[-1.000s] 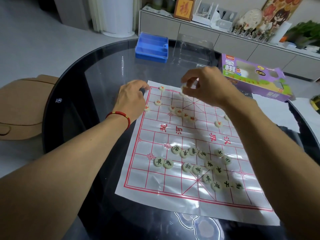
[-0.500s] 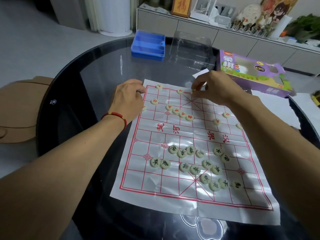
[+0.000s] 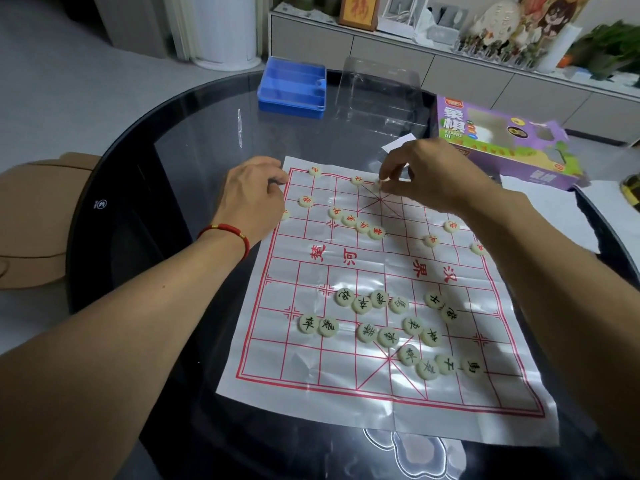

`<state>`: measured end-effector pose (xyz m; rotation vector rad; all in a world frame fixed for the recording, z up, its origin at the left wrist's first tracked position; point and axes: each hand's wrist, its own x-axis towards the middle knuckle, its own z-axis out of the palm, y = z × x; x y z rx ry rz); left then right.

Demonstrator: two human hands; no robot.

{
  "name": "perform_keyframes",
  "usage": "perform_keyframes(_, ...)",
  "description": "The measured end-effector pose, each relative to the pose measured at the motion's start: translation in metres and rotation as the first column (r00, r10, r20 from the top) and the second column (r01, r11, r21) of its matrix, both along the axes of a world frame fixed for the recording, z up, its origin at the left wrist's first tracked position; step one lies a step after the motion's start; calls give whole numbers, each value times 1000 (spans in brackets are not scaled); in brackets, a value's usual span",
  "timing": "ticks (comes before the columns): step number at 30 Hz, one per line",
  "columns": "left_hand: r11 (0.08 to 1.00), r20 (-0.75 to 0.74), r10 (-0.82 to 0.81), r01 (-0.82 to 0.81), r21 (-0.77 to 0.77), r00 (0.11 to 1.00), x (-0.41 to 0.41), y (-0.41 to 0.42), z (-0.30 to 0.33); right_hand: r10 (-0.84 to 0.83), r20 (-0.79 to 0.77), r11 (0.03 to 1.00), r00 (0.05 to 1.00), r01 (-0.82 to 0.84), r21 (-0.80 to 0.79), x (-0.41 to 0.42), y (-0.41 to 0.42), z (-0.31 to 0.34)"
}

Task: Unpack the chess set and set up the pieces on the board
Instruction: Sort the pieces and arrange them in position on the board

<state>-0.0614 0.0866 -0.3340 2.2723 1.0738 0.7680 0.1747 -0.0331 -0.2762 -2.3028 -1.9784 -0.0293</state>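
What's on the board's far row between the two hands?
Head view: two red-marked pieces, one near the left hand, another beside the right hand.

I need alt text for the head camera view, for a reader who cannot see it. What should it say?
A person's right hand pinches a pale chess piece at the far edge of a paper xiangqi board, while the left hand rests on the board's far left corner. Red-lettered pieces lie scattered on the far half, black-lettered pieces on the near half. A purple box stands behind.
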Motion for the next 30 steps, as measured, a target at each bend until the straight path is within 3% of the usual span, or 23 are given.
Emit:
perform_keyframes(4, 1000, 7, -3, 3, -11, 1000, -1, 0, 0, 75, 23, 995, 997, -73, -61, -30, -33, -1)
perform_keyframes(8, 1000, -2, -12, 12, -2, 1000, -1, -2, 2, 50, 96, 993, 994, -40, -107, -46, -55, -5)
perform_keyframes(18, 1000, -1, -3, 3, -9, 1000, -1, -4, 3, 21, 135, 1000, 991, -23, 9, -35, -60, 4)
perform_keyframes(23, 1000, -8, 0, 0, 2, 1000, -1, -4, 3, -24, 75, 991, 997, 14, 133, -31, -30, 8)
perform_keyframes(30, 1000, -14, 9, -9, -1, 1000, 0, -1, 1, 14, 94, 996, 995, -22, 83, -43, 42, 0)
